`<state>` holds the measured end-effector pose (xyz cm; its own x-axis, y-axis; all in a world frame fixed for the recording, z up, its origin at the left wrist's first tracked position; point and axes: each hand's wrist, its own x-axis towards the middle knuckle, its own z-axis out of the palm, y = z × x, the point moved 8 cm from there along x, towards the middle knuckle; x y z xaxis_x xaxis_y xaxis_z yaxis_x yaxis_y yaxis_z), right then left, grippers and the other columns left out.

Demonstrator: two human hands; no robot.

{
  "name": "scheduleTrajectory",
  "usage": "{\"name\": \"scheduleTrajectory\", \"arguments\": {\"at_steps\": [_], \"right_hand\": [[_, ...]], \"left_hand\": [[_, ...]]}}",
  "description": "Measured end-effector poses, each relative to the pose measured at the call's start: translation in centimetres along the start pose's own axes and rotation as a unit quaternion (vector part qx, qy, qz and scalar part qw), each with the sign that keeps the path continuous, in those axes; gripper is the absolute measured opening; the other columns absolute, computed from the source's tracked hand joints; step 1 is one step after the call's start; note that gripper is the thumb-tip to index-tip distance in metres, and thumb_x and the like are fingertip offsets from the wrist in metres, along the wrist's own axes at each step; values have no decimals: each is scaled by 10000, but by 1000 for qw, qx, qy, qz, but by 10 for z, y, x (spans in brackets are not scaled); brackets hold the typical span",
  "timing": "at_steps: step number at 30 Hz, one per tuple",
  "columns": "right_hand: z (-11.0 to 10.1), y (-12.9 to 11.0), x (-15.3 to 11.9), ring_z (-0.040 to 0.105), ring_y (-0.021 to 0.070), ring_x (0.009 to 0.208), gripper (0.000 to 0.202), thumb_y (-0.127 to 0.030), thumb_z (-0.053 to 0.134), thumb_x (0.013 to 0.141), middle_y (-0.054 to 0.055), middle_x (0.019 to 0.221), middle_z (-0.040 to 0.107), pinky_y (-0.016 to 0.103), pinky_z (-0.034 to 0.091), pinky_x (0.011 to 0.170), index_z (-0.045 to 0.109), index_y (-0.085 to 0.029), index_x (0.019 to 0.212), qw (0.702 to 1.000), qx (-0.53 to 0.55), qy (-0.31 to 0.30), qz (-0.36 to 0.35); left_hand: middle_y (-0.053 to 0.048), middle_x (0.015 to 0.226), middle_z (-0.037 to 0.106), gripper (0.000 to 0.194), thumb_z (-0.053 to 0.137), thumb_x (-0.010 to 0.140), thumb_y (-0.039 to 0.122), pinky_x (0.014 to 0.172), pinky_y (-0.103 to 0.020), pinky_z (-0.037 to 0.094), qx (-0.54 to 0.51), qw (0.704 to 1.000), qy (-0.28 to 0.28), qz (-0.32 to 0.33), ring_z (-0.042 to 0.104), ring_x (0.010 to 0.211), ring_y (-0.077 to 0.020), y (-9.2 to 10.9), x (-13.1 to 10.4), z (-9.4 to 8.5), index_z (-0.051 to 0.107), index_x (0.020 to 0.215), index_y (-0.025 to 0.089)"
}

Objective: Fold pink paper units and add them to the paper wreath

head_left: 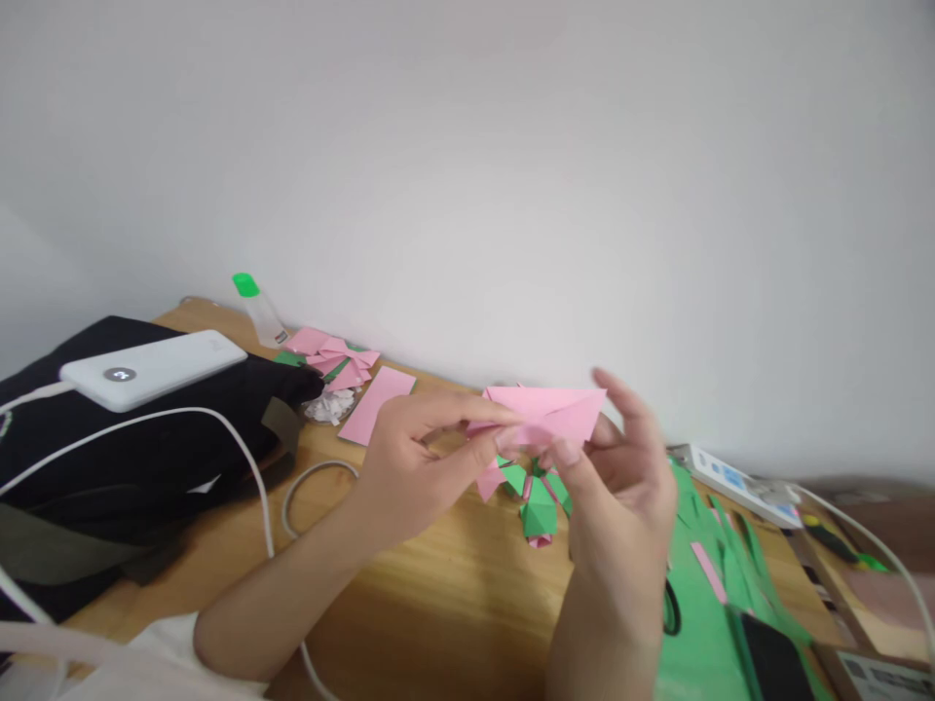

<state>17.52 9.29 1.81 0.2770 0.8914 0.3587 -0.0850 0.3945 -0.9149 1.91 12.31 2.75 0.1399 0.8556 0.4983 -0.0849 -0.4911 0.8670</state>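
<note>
A folded piece of pink paper [559,409] is held up in the air between both hands. My left hand [430,453] pinches its left end between thumb and fingers. At its lower right edge, my right hand [620,477] grips it with the thumb in front, while one finger sticks up behind. Below and beyond the hands, a green and pink folded paper flower piece [539,516] is on the wooden table, partly hidden by the hands.
Left: a black bag [219,467] bearing a white power bank [157,370] with cables. Behind are a green-capped glue bottle [259,312], pink paper folds [343,360] and a pink sheet [378,404]. Right: green paper [701,623], a phone [774,657] and a power strip [734,482].
</note>
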Motion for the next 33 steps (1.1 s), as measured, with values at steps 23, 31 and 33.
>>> {"name": "scheduleTrajectory", "arguments": {"at_steps": [23, 31, 33], "right_hand": [[-9, 5, 2, 549, 117, 556, 134, -253, 790, 753, -25, 579, 602, 268, 459, 535, 731, -239, 634, 998, -33, -37, 45], [-8, -1, -3, 549, 123, 532, 109, -240, 758, 792, -29, 572, 601, 298, 482, 552, 715, -241, 692, 998, -26, -38, 31], [-7, -1, -4, 547, 121, 526, 104, -242, 757, 794, -25, 591, 612, 299, 487, 548, 715, -244, 698, 998, -29, -36, 32]], "left_hand": [[36, 720, 723, 251, 640, 806, 0, 572, -145, 514, 130, 955, 25, 266, 643, 620, -67, 38, -7, -9, 726, 920, 206], [40, 888, 757, 627, 705, 811, 142, 729, -242, 590, 106, 979, 54, 167, 676, 710, -119, 23, -10, -13, 504, 1382, 307], [41, 877, 762, 715, 713, 824, 224, 705, -269, 609, 76, 992, 37, 93, 691, 697, -144, 11, -10, -7, 391, 1453, 330]]}}
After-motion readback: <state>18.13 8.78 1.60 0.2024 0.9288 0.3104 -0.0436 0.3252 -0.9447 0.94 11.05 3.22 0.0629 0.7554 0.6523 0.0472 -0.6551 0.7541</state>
